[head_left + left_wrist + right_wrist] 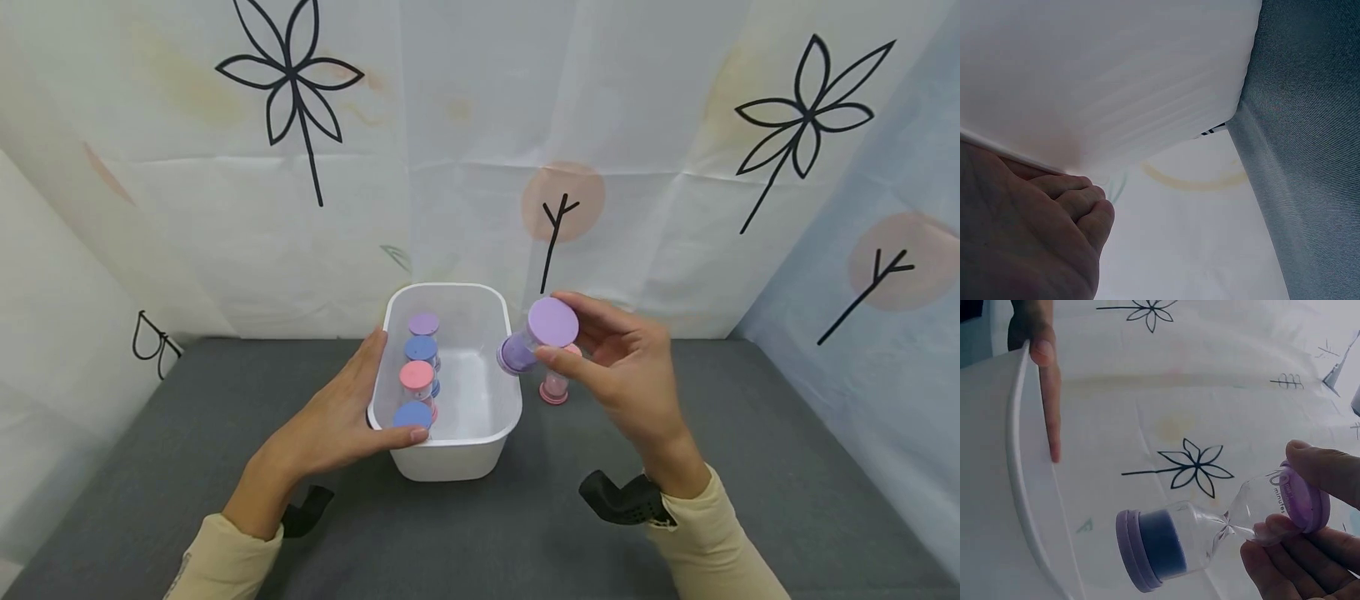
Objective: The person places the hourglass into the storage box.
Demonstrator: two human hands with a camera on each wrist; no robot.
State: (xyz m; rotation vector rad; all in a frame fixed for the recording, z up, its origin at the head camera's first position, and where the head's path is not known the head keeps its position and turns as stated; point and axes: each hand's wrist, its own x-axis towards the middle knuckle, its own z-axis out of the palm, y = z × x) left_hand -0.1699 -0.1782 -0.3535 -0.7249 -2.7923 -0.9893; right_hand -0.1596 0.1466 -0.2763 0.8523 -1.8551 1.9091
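Observation:
My right hand (626, 362) pinches a purple-capped sand timer (1210, 534) by one end, thumb on one side and fingers on the other. The timer is tilted, its lower cap at the right rim of a white plastic tub (472, 425). Printing on the glass reads "minutes", and the sand sits in the lower bulb. At the tub's left side my left hand (337, 417) grips the rim, thumb over the front edge and fingers along the outer wall. A pink sand timer (554, 390) stands on the table, partly hidden behind the right hand.
Along the tub's left inner wall several sand timers stand in a row: a purple one (424, 323), a blue one (422, 348), a pink one (417, 377) and another blue one (412, 415). A dark grey cloth (525, 542) covers the table. Printed white curtains (465, 208) hang behind.

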